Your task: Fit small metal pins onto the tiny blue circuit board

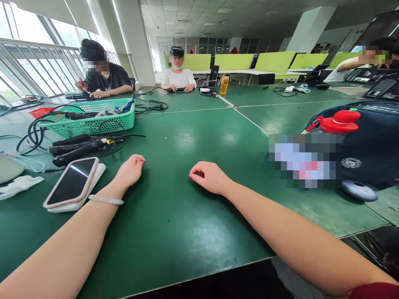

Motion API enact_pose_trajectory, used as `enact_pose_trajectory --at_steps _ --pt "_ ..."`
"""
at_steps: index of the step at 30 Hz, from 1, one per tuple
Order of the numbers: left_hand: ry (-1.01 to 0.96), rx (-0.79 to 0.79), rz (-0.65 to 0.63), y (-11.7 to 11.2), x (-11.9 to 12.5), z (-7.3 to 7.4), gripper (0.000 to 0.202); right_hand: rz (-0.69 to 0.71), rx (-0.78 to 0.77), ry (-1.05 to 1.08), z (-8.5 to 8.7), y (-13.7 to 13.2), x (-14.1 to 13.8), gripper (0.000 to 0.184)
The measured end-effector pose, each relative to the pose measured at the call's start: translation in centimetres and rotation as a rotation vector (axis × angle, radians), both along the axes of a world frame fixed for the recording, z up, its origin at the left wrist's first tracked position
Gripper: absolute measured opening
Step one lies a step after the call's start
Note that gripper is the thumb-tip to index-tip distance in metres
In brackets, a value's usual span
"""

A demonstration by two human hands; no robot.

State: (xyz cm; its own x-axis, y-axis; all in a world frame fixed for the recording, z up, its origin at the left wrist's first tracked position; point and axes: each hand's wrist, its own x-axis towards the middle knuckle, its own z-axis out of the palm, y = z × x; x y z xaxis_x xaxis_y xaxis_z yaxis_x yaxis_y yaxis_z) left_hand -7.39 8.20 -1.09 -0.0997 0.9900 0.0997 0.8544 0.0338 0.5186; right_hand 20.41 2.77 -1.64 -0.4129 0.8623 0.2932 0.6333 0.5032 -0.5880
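On the green table (168, 199) my left hand (129, 171) lies on its side with the fingers curled in and a pale band (106, 200) round the wrist. Nothing shows in its grip. Left of it a phone in a pink case (73, 180) rests on a white flat object (98, 176). My right hand (210, 176) also rests on the table, thumb and fingers bent into a loose loop with nothing visible between them. The two hands are apart, and neither touches an object besides the table.
A green plastic basket (121, 120) holds cables and other items. Black handheld devices (76, 149) and a crumpled tissue (20, 186) lie left. At right are a red-lidded bottle (339, 122), a dark bag (370, 145) and a rounded grey object (359, 191). People sit across the table.
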Motion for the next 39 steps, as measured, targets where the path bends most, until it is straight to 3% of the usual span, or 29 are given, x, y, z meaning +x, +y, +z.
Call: enact_pose_trajectory --at_steps 4,7,14,17,20,24,29,31,35,39 --pt "-0.314 -0.087 -0.479 -4.0 5.3 1.2 0.02 0.024 0.005 -0.026 -0.1 0.2 -0.2 0.011" --pt "-0.416 -0.093 -0.615 -6.0 7.2 2.0 0.021 0.01 -0.01 -0.056 -0.1 0.4 -0.1 0.008" --pt "-0.416 -0.08 -0.405 -5.4 6.7 1.9 0.018 -0.234 -0.068 -0.019 0.0 0.7 0.4 0.017" --pt "-0.43 -0.144 -0.432 -6.0 7.1 2.2 0.018 -0.325 -0.072 0.041 -0.2 1.3 1.2 0.021" --pt "-0.46 -0.238 -0.499 -6.8 7.7 2.2 0.021 -0.372 -0.181 0.157 -0.4 1.9 2.0 0.028" --pt "-0.606 -0.346 -0.638 -7.2 8.0 1.6 0.024 -0.321 -0.341 0.286 -0.5 1.8 1.8 0.035" --pt "-0.91 -0.435 -0.689 -7.2 8.2 1.6 0.023 -0.052 -0.535 0.536 0.0 0.8 0.5 0.034" --pt "-0.902 -0.39 -0.661 -7.1 8.2 1.8 0.022 -0.031 -0.474 0.482 0.1 0.5 0.4 0.031" --pt "-0.699 -0.285 -0.536 -6.5 8.0 1.7 0.028 -0.057 -0.194 0.101 0.2 0.3 0.6 0.022" --pt "-0.623 -0.224 -0.435 -5.9 7.9 1.2 0.036 0.072 0.065 -0.143 0.1 -0.2 0.0 0.029"
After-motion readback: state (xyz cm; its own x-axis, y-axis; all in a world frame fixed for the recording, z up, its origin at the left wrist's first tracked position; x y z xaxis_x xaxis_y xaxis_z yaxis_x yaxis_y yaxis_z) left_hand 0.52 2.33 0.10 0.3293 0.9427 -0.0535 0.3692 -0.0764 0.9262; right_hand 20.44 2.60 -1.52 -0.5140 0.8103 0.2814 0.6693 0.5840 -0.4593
